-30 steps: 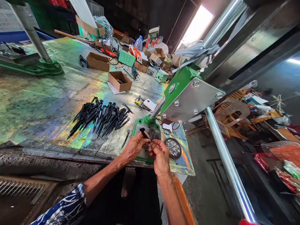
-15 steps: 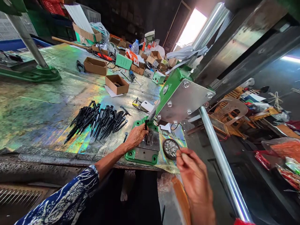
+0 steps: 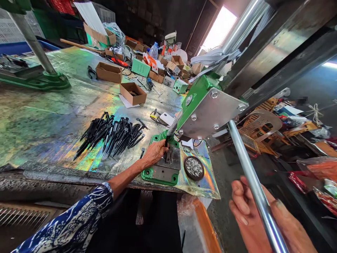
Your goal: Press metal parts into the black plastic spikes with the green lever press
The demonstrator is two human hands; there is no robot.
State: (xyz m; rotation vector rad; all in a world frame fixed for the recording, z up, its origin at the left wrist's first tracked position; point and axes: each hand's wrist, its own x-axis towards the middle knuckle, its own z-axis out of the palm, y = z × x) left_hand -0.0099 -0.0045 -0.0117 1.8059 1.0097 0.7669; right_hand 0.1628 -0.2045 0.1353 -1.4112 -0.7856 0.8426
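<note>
My left hand [image 3: 156, 153] is at the base of a green hand press [image 3: 161, 178], its fingers pinched on a black plastic stake [image 3: 166, 141] beside the small metal fixture [image 3: 170, 155]. My fingers partly cover the stake. At the right, my right hand [image 3: 252, 219] is behind the press's shiny metal lever [image 3: 251, 182], with the fingers on one side and the thumb on the other. Those fingers are half bent and apart, not closed round the bar. A round dark dish [image 3: 194, 176] of small silvery metal pieces stands just right of the press base.
A pile of black stakes [image 3: 112, 135] lies on the metal-topped table [image 3: 52, 123] to the left. Farther back are an open cardboard box [image 3: 133, 94], cartons and a green device [image 3: 140, 67]. A second press [image 3: 52, 79] stands far left. The press head [image 3: 213, 112] overhangs the base.
My right hand has moved from beside the dish, rightward and down, to the lever, and its fingers have opened. My left hand stays at the fixture with the stake.
</note>
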